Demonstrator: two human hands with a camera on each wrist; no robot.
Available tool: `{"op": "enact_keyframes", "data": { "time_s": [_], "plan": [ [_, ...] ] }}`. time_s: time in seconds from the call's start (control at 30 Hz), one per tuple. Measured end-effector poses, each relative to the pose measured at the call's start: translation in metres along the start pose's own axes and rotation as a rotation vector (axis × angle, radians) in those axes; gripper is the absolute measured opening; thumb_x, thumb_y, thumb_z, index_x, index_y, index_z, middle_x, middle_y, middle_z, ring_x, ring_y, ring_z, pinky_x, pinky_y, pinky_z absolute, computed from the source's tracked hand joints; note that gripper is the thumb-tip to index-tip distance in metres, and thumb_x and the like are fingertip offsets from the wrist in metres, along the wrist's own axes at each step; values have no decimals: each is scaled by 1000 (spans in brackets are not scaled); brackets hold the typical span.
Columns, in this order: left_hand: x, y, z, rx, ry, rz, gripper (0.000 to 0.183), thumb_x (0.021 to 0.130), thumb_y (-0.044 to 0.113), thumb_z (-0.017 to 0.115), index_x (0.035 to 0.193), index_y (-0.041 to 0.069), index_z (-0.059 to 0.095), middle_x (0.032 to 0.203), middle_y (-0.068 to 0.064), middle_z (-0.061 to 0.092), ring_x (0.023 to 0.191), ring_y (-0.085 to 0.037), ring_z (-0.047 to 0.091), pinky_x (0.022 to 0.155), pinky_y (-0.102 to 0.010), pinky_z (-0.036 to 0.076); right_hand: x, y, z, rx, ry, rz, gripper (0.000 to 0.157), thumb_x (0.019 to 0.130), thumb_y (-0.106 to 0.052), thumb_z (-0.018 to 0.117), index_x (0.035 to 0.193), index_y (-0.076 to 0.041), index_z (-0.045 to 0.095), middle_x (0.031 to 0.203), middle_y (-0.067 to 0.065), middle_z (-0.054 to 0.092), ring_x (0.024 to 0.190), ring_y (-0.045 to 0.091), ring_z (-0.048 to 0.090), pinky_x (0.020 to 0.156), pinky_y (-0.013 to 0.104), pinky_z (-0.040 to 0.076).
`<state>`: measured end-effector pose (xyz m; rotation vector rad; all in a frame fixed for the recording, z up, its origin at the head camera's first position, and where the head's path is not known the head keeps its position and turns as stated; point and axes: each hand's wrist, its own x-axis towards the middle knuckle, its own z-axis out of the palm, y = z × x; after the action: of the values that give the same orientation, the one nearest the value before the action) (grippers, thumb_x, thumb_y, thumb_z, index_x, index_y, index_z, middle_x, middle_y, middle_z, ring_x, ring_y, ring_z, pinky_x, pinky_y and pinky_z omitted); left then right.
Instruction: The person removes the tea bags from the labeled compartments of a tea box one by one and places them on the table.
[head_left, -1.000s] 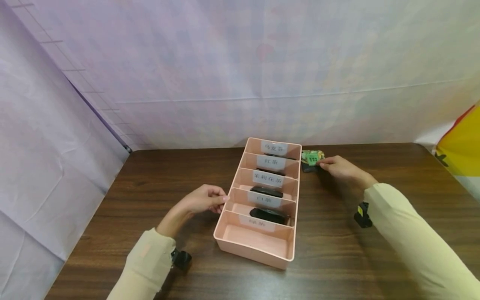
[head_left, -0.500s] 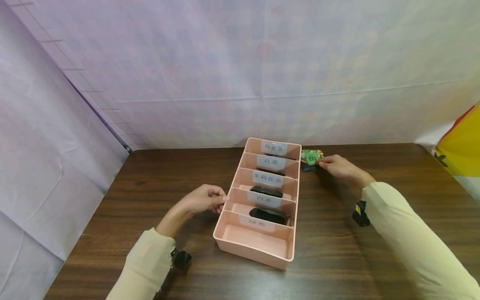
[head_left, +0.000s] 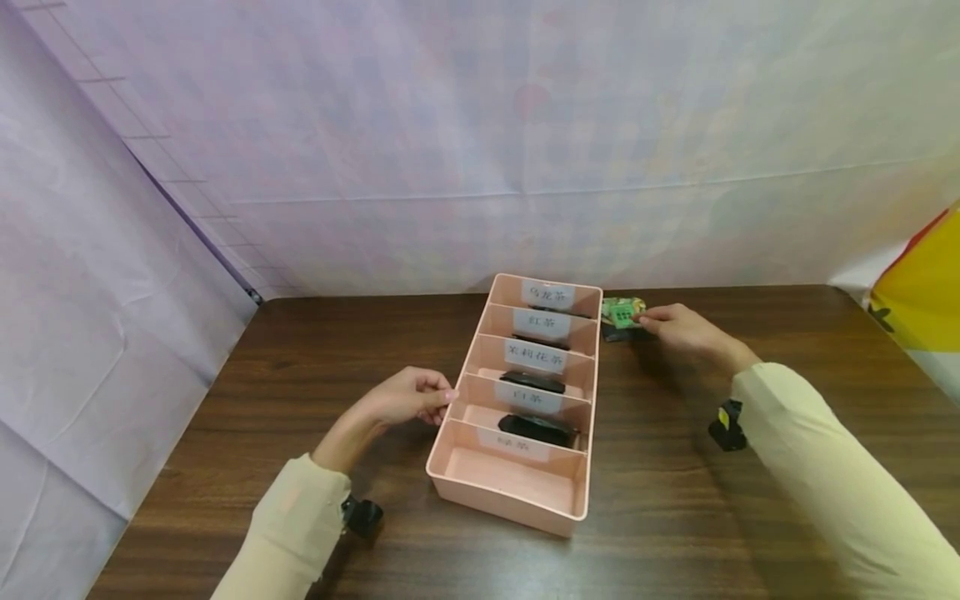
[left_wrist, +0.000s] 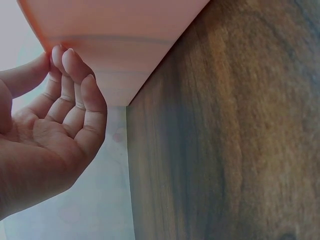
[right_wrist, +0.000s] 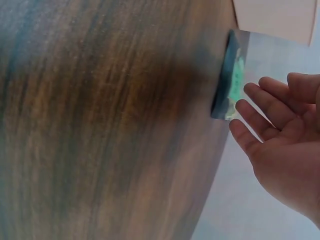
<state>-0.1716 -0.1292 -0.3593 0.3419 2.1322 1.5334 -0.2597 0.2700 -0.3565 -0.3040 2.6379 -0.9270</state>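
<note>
A pink divided box (head_left: 506, 485) with paper labels in Chinese stands lengthwise on the table. Its long left rim is pinched between thumb and fingers of my left hand (head_left: 408, 396), which the left wrist view shows from below (left_wrist: 65, 115). Dark flat packets lie in the four farther compartments, one of them a black packet (head_left: 536, 429); the nearest compartment shows bare pink. By the box's far right corner lies a small stack, a green patterned packet (head_left: 622, 313) over a black one (head_left: 621, 333). My right hand (head_left: 686, 329) is at the stack's right edge, its fingers extended and loose in the right wrist view.
The dark wooden table (head_left: 675, 500) runs back to a pale cloth backdrop (head_left: 450, 167). A white curtain (head_left: 90, 333) hangs along the left. Yellow and red cloth (head_left: 922, 283) shows at the far right. Each wrist carries a small black camera (head_left: 727, 425).
My right hand has shifted very slightly right and away from the green packet. The left hand, the box and the packets look the same.
</note>
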Motion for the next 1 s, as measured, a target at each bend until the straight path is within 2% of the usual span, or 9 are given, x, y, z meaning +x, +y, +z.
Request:
{"op": "enact_keyframes", "data": {
  "time_s": [0.3, 0.57, 0.7, 0.87, 0.93, 1.0],
  "plan": [
    [0, 0, -1, 4, -3, -10, 15, 91, 2, 51, 83, -9, 54, 61, -2, 54, 57, -11, 53, 59, -29, 47, -19, -24, -15, -82, 71, -115, 49, 100, -31, 34, 130, 6, 44, 128, 28, 45, 118, 43, 40, 93, 56, 33],
    [0, 1, 0, 8, 1, -12, 15, 91, 2, 51, 83, -10, 54, 61, -2, 54, 57, -11, 53, 59, -30, 48, -37, -49, -23, -89, 52, -171, 49, 99, -35, 36, 129, 3, 45, 125, 25, 48, 114, 40, 46, 87, 55, 38],
    [-1, 2, 0, 5, 4, -15, 16, 91, 3, 51, 83, -10, 54, 61, -2, 54, 57, -11, 53, 58, -29, 47, -46, -59, -24, -109, 55, -207, 44, 99, -30, 39, 127, 3, 48, 121, 23, 53, 109, 36, 50, 84, 51, 42],
    [-1, 2, 0, 6, 5, -14, 16, 91, 3, 52, 83, -10, 55, 61, -2, 54, 57, -11, 53, 57, -28, 47, -56, -68, -22, -125, 60, -292, 33, 98, -18, 43, 121, 3, 54, 111, 17, 60, 85, 23, 55, 65, 35, 43],
    [-1, 2, 0, 8, 7, -16, 15, 91, 3, 52, 82, -9, 55, 61, -2, 54, 57, -11, 53, 58, -29, 47, -62, -73, -19, -124, 59, -309, 30, 97, -16, 45, 120, 1, 56, 111, 16, 60, 83, 21, 55, 64, 34, 43],
    [-1, 3, 1, 8, 8, -18, 15, 91, 3, 52, 82, -9, 55, 61, -2, 54, 57, -11, 53, 58, -29, 47, -67, -77, -15, -128, 64, -335, 28, 96, -15, 47, 118, -1, 58, 110, 14, 61, 87, 22, 58, 69, 37, 47]
  ]
}}
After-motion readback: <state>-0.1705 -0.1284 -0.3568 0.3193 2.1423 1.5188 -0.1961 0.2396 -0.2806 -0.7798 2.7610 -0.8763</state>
